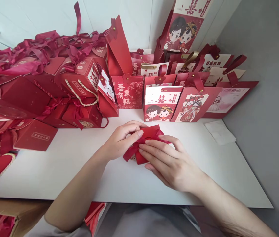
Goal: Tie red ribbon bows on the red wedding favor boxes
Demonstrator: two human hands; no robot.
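Red ribboned box [149, 132] is positioned mid-scene, over the white table [119, 186]. On my remote feed I observe stacked red boxes [13, 95], left; upright gift bags [162, 98], far right; right hand [175, 164], fingers laid across the box, grip indeterminable to me; left hand [121, 140], holding the box's left side, thumb uppermost

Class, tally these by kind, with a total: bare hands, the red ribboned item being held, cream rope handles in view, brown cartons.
Bare hands, left hand and right hand: 2
Red ribboned item: 1
Cream rope handles, upper and lower left: 2
Brown carton: 1
Total: 6
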